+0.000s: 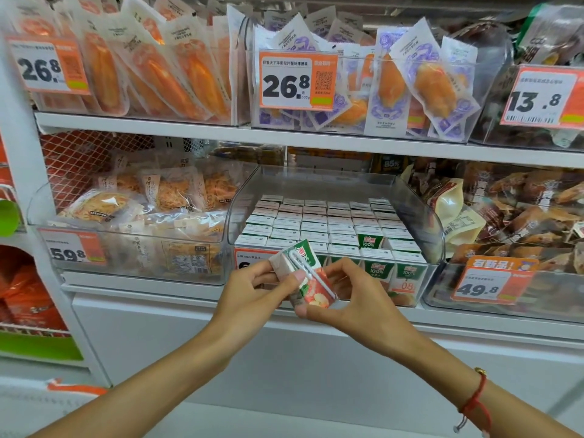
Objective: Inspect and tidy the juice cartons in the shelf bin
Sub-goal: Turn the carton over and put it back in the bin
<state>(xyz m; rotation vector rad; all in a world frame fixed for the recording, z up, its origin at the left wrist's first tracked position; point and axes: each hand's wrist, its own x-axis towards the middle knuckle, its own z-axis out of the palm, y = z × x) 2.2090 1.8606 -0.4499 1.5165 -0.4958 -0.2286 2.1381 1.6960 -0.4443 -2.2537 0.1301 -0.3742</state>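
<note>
A small green, white and red juice carton with a wrapped straw on its side is tilted in front of the shelf, held by both hands. My left hand grips its left end, thumb on its face. My right hand holds its right side and bottom with curled fingers. Behind it stands the clear plastic shelf bin, where several rows of the same cartons stand upright, tops showing. One gap in the second row exposes a carton's green front.
Clear bins of bagged snacks flank the juice bin: pale packs on the left, brown packs on the right. An upper shelf holds orange packets with price tags. A white shelf front lies below my hands.
</note>
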